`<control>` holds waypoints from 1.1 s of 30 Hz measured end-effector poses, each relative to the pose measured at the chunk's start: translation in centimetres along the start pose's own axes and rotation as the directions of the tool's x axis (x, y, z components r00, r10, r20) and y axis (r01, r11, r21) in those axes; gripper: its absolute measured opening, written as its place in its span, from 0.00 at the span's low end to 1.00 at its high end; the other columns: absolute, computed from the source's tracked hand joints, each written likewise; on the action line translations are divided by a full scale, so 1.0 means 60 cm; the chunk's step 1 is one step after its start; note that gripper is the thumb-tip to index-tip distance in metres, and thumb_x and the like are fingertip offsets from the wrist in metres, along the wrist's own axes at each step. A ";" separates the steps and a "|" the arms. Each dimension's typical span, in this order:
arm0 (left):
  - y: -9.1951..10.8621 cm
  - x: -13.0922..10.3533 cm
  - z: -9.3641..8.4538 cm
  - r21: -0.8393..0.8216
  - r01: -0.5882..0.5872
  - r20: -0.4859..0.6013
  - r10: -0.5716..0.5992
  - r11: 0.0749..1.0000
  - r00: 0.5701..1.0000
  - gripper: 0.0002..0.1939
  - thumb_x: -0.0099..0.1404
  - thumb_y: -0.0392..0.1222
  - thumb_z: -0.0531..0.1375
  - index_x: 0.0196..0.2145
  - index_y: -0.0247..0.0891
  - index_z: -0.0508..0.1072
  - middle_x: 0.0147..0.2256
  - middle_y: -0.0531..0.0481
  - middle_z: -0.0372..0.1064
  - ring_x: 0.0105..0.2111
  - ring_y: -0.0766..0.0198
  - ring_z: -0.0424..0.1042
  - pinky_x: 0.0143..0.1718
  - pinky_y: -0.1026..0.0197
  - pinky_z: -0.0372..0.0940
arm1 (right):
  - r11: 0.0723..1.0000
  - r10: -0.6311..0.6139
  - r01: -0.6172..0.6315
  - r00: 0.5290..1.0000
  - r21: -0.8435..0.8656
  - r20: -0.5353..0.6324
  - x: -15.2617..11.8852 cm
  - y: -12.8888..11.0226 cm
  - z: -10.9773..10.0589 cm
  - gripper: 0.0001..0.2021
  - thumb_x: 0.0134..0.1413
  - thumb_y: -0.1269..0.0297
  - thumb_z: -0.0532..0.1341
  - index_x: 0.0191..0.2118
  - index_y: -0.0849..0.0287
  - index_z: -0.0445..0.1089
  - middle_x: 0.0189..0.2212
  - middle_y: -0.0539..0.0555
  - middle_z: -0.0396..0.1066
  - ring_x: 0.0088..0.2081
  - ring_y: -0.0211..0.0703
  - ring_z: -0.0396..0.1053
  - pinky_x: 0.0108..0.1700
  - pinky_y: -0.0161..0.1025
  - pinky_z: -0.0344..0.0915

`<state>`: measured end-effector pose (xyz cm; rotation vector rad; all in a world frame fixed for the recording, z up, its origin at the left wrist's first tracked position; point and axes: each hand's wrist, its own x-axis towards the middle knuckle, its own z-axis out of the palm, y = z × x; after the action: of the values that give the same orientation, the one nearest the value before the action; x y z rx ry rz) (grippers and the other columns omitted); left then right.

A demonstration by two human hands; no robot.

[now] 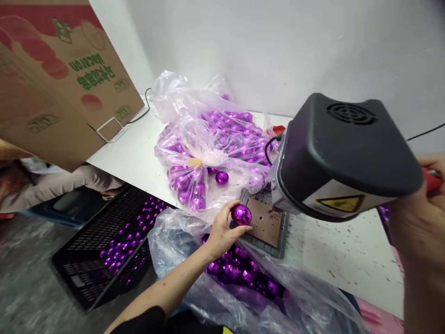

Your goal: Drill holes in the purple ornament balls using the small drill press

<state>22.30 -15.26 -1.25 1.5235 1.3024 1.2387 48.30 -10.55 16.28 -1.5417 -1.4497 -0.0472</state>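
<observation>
My left hand pinches a shiny purple faceted ball between thumb and fingers. It holds the ball by the left edge of a brown plate, which lies in a grey base and has a small hole. Over that plate hangs the black head of a machine with a yellow warning label. At the far right, my right hand is closed around a red handle, partly hidden by the machine head. Below my left hand, an open clear bag contains many similar balls.
Clear bags of purple balls lie on the white table, one tied with yellow. A loose ball lies beside them. A cardboard box stands at left. A black crate below holds more balls. Another person's leg shows.
</observation>
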 end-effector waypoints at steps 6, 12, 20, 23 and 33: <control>-0.011 0.012 0.019 0.049 -0.067 0.091 0.063 0.997 0.994 0.31 0.57 0.45 0.72 0.56 0.41 0.69 0.53 0.44 0.72 0.55 0.51 0.71 0.59 0.46 0.64 | 0.998 0.036 -0.036 0.999 0.055 0.004 0.003 -0.031 -0.004 0.20 0.55 0.43 0.60 0.32 0.57 0.72 0.18 0.48 0.59 0.21 0.32 0.54 0.24 0.33 0.48; -0.020 0.039 0.047 0.151 -0.147 0.096 0.133 0.978 0.986 0.29 0.56 0.49 0.73 0.53 0.42 0.73 0.47 0.46 0.75 0.49 0.51 0.72 0.54 0.46 0.65 | 0.993 -0.009 0.009 1.000 0.115 0.007 0.003 -0.036 0.000 0.21 0.56 0.42 0.58 0.30 0.58 0.68 0.18 0.47 0.59 0.21 0.31 0.54 0.24 0.32 0.51; -0.038 0.064 0.049 0.030 -0.014 0.160 0.009 0.999 0.987 0.19 0.68 0.50 0.62 0.53 0.41 0.73 0.51 0.46 0.73 0.53 0.53 0.70 0.58 0.49 0.63 | 0.983 -0.041 0.036 0.999 0.183 0.025 0.002 -0.040 0.002 0.18 0.59 0.46 0.57 0.31 0.58 0.65 0.19 0.45 0.60 0.20 0.29 0.57 0.23 0.30 0.53; -0.041 0.065 0.046 0.028 -0.028 0.184 0.023 0.999 0.983 0.19 0.68 0.50 0.62 0.54 0.42 0.72 0.53 0.46 0.72 0.55 0.53 0.69 0.61 0.49 0.61 | 0.979 -0.026 0.020 0.999 0.201 0.026 0.000 -0.037 0.002 0.19 0.59 0.45 0.57 0.31 0.58 0.65 0.20 0.44 0.60 0.19 0.29 0.59 0.21 0.30 0.54; -0.031 0.065 0.056 0.186 -0.218 0.219 0.175 0.958 0.960 0.23 0.65 0.51 0.65 0.55 0.41 0.71 0.53 0.42 0.71 0.56 0.48 0.67 0.60 0.42 0.61 | 0.973 -0.014 0.003 0.999 0.231 0.045 -0.003 -0.029 0.004 0.21 0.60 0.43 0.57 0.34 0.58 0.66 0.20 0.44 0.63 0.19 0.29 0.63 0.20 0.30 0.59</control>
<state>25.14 -10.98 -3.05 1.9161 1.1994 1.0602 46.75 -10.86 17.10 -1.3544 -1.4437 0.1485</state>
